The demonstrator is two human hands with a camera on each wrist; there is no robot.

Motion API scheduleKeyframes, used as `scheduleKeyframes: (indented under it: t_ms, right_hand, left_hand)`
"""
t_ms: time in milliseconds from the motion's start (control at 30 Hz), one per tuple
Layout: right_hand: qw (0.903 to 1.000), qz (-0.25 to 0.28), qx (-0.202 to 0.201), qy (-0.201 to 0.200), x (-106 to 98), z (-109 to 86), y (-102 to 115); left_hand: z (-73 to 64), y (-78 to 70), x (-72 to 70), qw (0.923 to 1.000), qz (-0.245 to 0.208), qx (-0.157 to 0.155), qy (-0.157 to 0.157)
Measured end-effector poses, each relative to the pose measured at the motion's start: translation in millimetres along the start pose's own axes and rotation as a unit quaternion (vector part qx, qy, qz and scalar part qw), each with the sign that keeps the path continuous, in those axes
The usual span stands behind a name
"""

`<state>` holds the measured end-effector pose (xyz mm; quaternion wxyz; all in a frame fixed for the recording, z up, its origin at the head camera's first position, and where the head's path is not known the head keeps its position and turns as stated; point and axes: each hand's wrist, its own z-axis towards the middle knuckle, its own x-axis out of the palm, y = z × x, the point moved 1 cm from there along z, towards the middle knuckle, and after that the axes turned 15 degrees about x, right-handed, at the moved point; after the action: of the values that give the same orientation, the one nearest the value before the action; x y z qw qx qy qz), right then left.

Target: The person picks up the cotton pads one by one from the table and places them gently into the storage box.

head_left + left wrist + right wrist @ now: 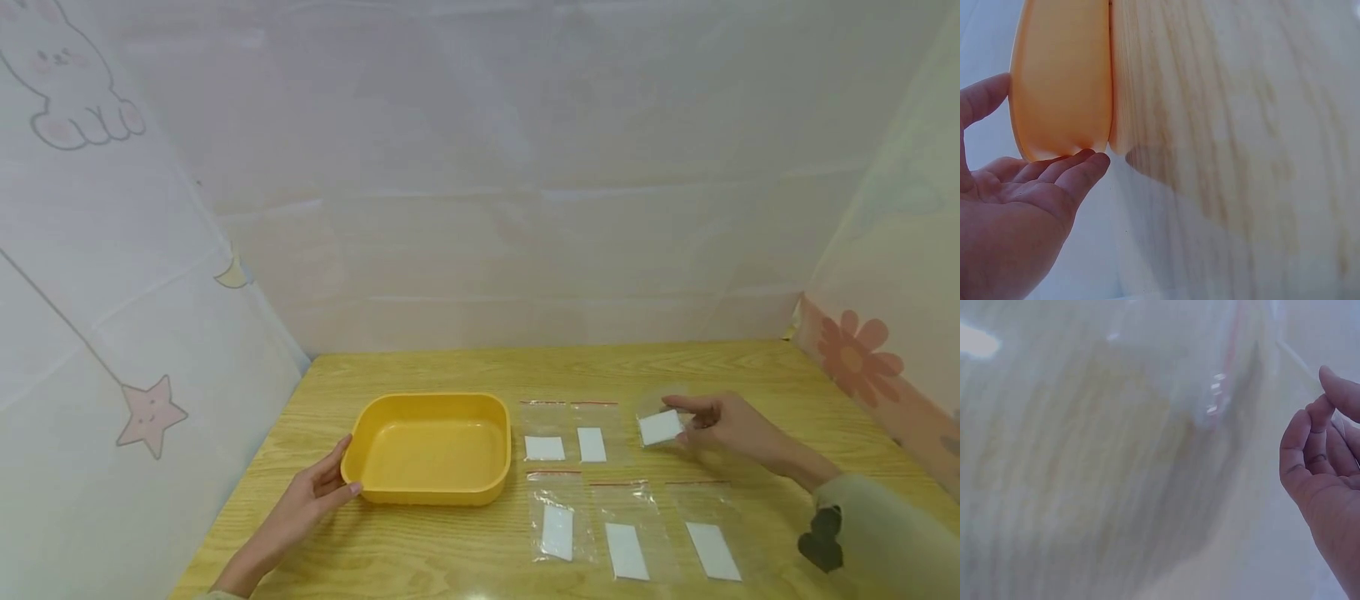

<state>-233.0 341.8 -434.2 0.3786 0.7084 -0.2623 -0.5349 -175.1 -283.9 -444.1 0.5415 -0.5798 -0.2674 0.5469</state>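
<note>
My left hand point(306, 500) grips the left end of a yellow plastic basin point(431, 497). In the left wrist view the thumb touches the basin's rim and the other fingers point(1085, 172) lie against its outer wall. On the right, my right hand point(727, 427) pinches a clear zip bag with a white rectangular piece point(660, 427) inside, tilted between thumb and fingers. In the right wrist view, my right hand point(1329, 450) shows curled fingers, with only a thin edge of the bag visible behind them.
Several more zip bags with white pieces lie right of the basin in two rows, including a front-row bag point(557, 532) and a back-row bag point(592, 444). The wooden table point(420, 550) meets a pale cloth wall point(465, 250) behind and printed cloth at both sides.
</note>
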Motion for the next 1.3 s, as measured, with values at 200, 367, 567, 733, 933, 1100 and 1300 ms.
scheduleKeyframes:
  t_ms: [200,367,567,733,933,1100,1300]
  right_hand:
    - [0.9990,0.034,0.017,0.025,1.6,2.2,34.1]
    - [0.9969,0.066,0.009,0.040,10.8,8.7,59.8]
    - [0.9948,0.087,-0.002,0.053,27.3,23.2,83.8]
    - [0.9918,0.103,-0.006,0.075,44.4,37.0,108.3]
    - [0.9818,0.141,-0.031,0.124,70.5,54.0,143.2]
    - [0.9734,0.154,-0.054,0.161,95.8,68.7,167.4]
    - [0.9650,0.163,-0.062,0.196,131.1,83.3,188.2]
  left_hand:
    - [0.7,0.4,-0.4,1.0000,0.003,-0.003,0.000]
    - [0.8,1.6,-0.2,1.0000,-0.005,-0.008,-0.003]
    - [1.4,1.8,-0.3,0.9999,-0.009,-0.005,0.001]
    - [1.8,2.0,-0.4,0.9999,-0.011,-0.005,0.002]
    - [1.4,2.5,-0.1,0.9999,-0.012,-0.007,-0.002]
    - [3.0,2.5,0.2,1.0000,-0.005,-0.007,-0.004]
    - [3.8,1.6,0.1,0.9999,-0.006,-0.009,-0.002]
